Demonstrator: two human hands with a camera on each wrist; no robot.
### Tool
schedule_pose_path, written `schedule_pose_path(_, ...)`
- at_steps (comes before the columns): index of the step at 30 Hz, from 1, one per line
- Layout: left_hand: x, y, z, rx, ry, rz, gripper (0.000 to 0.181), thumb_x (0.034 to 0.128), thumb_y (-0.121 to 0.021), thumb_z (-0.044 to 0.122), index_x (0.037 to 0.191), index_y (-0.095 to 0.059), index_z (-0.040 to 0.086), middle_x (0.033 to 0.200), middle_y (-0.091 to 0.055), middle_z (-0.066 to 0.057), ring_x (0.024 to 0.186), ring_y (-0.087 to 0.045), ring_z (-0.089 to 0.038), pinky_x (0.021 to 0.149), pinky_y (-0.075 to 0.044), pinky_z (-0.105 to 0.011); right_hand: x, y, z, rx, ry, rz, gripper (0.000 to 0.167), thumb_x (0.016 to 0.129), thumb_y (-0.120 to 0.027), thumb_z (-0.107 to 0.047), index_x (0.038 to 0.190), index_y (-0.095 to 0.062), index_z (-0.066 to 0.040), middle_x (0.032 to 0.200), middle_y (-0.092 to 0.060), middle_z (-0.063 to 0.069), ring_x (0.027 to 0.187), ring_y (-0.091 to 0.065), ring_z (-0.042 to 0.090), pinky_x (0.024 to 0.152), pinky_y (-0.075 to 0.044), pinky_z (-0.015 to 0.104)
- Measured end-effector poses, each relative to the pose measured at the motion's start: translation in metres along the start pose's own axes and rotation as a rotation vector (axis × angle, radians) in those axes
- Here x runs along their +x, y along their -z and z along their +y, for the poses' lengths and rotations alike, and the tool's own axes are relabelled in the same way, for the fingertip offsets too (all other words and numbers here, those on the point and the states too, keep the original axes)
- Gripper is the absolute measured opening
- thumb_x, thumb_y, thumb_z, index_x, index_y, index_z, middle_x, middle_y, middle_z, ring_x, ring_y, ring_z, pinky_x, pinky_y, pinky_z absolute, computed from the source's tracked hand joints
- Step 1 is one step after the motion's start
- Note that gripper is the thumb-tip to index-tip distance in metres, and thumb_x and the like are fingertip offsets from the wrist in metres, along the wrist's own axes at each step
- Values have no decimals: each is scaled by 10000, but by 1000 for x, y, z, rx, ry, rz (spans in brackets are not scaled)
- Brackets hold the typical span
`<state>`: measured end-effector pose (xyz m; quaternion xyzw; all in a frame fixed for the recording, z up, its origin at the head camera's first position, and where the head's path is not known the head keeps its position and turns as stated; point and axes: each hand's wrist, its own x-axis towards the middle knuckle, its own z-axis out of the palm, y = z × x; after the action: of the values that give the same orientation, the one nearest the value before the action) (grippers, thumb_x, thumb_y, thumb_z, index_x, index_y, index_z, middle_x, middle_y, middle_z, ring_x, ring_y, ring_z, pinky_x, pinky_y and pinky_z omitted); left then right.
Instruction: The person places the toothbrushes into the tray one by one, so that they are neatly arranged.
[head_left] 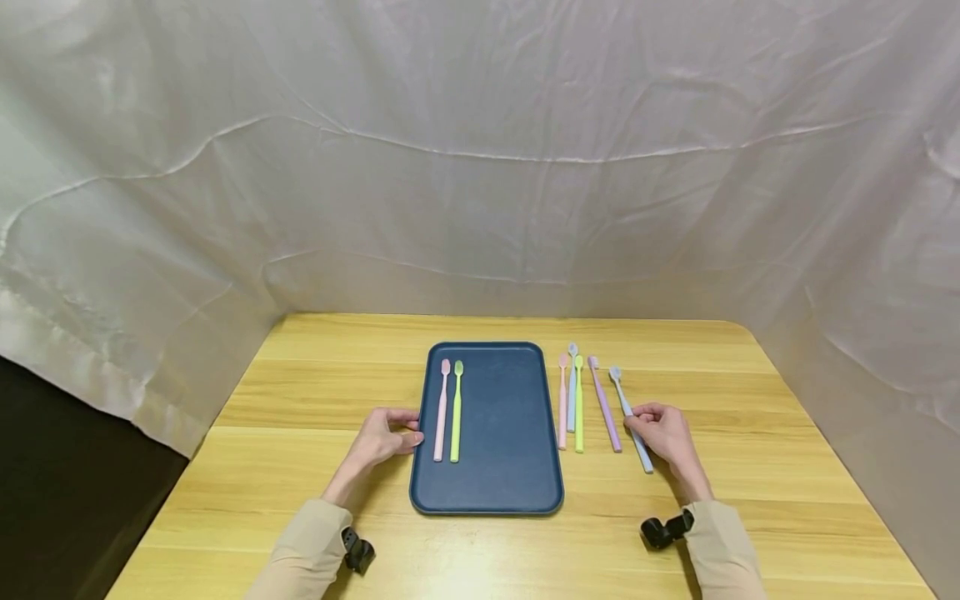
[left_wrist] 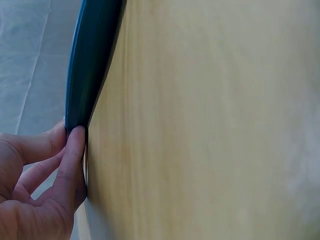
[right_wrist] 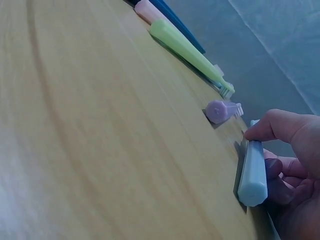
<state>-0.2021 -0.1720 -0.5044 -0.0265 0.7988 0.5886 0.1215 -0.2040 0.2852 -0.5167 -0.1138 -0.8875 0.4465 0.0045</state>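
A pale, creased curtain (head_left: 480,217) hung beyond both hands and down either side of them. A wooden table (head_left: 247,467) spread beneath the hands and reached out past each of them. On it, between the hands, lay a dark blue tray (head_left: 502,433), its left edge at the left fingertips and its right edge well apart from the right hand. Beige sleeves (head_left: 303,542) covered the forearms behind the hands. The left hand (head_left: 382,437) grasped the tray, pinching its rim between thumb and fingers. The right hand (head_left: 667,433) grasped a light blue toothbrush (head_left: 638,442), pinching its handle; its head pointed beyond the fingers, slanting toward the tray. Just left of that hand lay a purple toothbrush (head_left: 606,408). Farther left from it, near the tray's right edge, lay a green toothbrush (head_left: 580,417), then another light blue toothbrush (head_left: 572,400) set a little farther out, then a pink toothbrush (head_left: 562,417). On the tray, just right of the left hand, a second pink toothbrush (head_left: 440,421) and a second green toothbrush (head_left: 455,425) lay side by side, heads pointing away from the person. Small black cameras (head_left: 358,552) sat behind the hands, one at each wrist.
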Motion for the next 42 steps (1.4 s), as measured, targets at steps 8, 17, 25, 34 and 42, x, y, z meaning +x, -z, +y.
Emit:
schedule_pose_path(8,-1,0,2,0,0,-4,427,837,-723,-96,1247,-617,-156,1074,-678,-289,816,-686,-182,745,-675,-361,0,0,-2,-11,27,-19,309,902,-696,-128,1110,-668,99,816,-628,15,681,-514,45,587,-451,146)
schedule_pose_path(17,-1,0,2,7,8,2,428,839,-722,-97,1251,-619,-149,1090,-677,-291,832,-688,-188,753,-674,-362,-1,3,-7,6,35,-57,339,939,-666,-148,1138,-634,124,893,-693,106,724,-578,61,600,-510,161)
schedule_pose_path(25,0,0,1,-2,-2,-6,430,836,-724,-102,1248,-616,-158,1083,-673,-301,829,-693,-198,752,-674,-365,-2,7,-13,84,30,-76,355,935,-673,-125,1156,-634,151,872,-746,95,698,-615,24,597,-531,163)
schedule_pose_path(34,0,1,1,-5,2,-7,424,842,-719,-93,1251,-618,-149,1076,-680,-284,829,-686,-180,752,-673,-343,-5,12,-22,194,16,-136,410,946,-686,-156,1223,-615,137,843,-752,-41,655,-575,1,574,-529,174)
schedule_pose_path(42,-1,0,2,2,5,0,431,836,-723,-99,1250,-617,-151,1075,-679,-288,813,-687,-184,739,-675,-345,-12,12,-37,316,25,-193,431,933,-704,-144,1235,-590,143,811,-730,-146,670,-596,5,611,-575,184)
